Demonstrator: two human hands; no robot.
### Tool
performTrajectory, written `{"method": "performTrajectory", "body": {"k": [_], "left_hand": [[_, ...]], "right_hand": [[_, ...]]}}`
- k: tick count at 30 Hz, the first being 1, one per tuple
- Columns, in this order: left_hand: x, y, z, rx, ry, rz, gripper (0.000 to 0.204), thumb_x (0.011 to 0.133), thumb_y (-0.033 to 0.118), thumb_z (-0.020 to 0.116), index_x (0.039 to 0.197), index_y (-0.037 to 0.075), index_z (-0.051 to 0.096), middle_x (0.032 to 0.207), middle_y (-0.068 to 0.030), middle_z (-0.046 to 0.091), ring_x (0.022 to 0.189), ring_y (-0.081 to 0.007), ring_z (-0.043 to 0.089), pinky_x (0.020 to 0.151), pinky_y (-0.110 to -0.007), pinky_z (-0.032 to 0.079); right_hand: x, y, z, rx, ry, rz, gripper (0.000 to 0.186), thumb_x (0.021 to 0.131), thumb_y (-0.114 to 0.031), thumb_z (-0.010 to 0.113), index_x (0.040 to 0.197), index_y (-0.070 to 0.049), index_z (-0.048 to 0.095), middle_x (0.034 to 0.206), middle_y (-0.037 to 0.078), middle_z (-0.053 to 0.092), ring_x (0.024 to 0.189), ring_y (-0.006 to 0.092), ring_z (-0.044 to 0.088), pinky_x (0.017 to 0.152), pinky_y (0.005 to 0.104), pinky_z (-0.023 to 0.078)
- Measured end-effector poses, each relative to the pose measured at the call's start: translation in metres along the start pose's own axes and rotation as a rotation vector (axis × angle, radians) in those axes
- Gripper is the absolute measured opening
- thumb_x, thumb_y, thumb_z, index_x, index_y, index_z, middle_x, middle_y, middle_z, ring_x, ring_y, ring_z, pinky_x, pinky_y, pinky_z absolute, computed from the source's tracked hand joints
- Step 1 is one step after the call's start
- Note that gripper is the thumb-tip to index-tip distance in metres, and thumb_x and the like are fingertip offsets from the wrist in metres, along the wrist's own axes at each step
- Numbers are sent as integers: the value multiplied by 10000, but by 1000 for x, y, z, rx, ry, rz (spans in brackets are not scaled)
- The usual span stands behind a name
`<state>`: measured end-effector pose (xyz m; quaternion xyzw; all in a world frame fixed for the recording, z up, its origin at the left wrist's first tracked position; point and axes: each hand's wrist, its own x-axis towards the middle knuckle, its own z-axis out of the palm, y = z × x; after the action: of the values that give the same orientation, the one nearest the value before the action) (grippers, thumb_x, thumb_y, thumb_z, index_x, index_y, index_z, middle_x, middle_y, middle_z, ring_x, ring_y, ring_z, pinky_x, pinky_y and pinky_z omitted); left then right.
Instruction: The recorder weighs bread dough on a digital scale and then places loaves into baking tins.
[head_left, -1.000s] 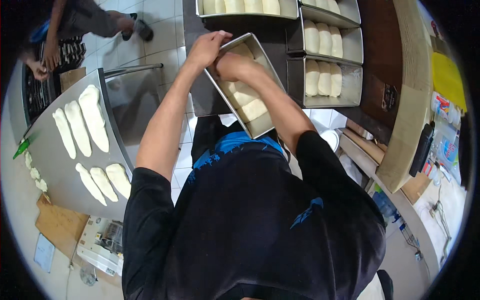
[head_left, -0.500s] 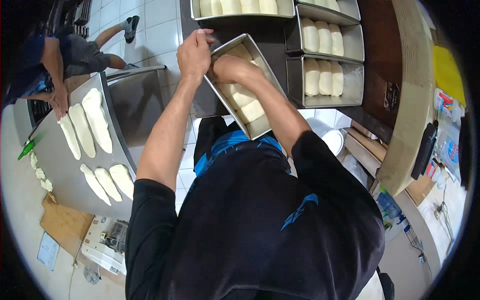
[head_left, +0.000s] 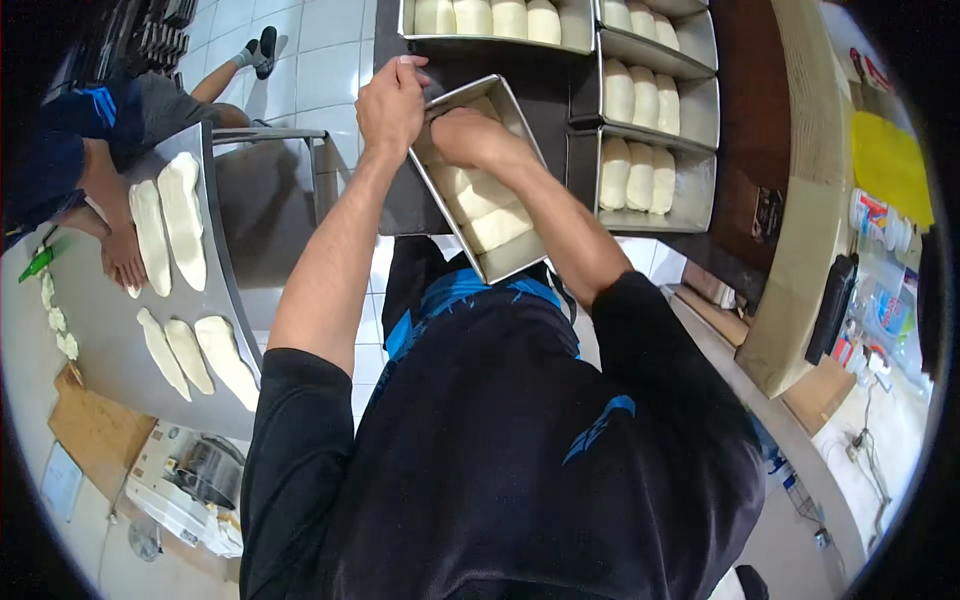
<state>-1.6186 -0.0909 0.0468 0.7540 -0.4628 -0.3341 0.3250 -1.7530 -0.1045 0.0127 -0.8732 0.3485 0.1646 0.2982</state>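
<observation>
A metal loaf pan [head_left: 500,266] with dough pieces [head_left: 493,225] lies angled on the dark tabletop [head_left: 520,62]. My right hand [head_left: 470,137] is inside its upper part, fingers curled down against the dough, tips hidden. My left hand [head_left: 390,110] is at the pan's upper-left corner with curled fingers; what, if anything, they hold is unclear. More pans of dough rolls [head_left: 642,95] stand along the back and right.
A co-worker's hand [head_left: 123,258] touches dough strips on a steel table [head_left: 250,240] at left; their legs extend behind it. A machine [head_left: 185,480] sits below. At right are a wooden ledge [head_left: 775,340], bottles [head_left: 890,310] and a yellow item [head_left: 890,165].
My left hand has shifted left from the pan's rim since a second ago; my right stays inside. The co-worker has moved down to the steel table, a hand now on the dough strips.
</observation>
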Motion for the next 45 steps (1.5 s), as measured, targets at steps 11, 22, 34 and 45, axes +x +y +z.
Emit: {"method": "performTrajectory", "body": {"k": [11,22,34,45], "left_hand": [[-2,3,2,42,15,-33,429,1035,354,394,1120,162,768,887,30,771,855,-256,701,830,-370,531],[-1,0,1,29,14,-20,432,1017,336,382,1103,174,772,880,45,779,874,-285,713,846,-390,542],[4,-4,2,35,-20,-5,438,1034,346,377,1118,163,767,906,36,780,865,-270,704,844,-372,529],[-4,-6,2,29,-26,-2,438,1035,357,386,1124,157,765,921,12,775,849,-247,685,838,-353,517]], "right_hand": [[0,15,-11,27,-49,89,246,835,-95,579,950,36,753,954,195,757,769,412,669,725,475,536],[-61,-6,-34,104,-102,-4,205,817,-44,616,900,97,739,857,220,740,749,380,686,695,470,559],[-41,-20,23,174,-146,50,235,818,-98,603,862,82,748,825,223,734,747,419,678,742,487,548],[-41,-17,34,164,17,-64,245,856,-69,552,850,64,757,826,225,737,708,366,681,679,477,555]]}}
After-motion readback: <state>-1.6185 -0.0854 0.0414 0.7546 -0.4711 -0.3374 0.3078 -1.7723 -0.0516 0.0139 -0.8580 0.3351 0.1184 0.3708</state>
